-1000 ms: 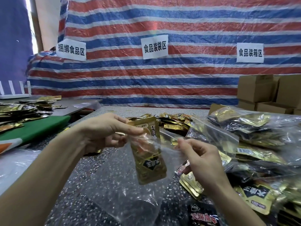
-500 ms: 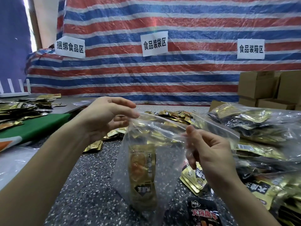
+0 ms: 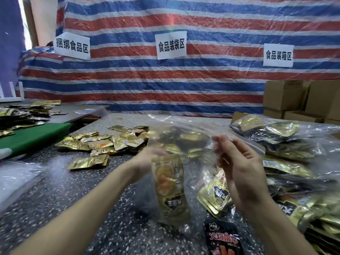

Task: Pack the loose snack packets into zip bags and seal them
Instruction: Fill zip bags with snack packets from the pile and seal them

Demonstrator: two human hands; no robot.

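Speckled table bears gold packets

Left hand released zip bag rim, dropped lower.

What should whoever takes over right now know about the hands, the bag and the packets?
Left hand: motion-blurred at the bag's left side, near the pile; grip unclear.
Right hand: pinches the top edge of the zip bag, holding it up above the table.
Done: one gold packet sits inside that bag, which appears unsealed; filled bags are piled at the right.
Left: many loose packets lie on the speckled table; load more into the bag, then seal it.
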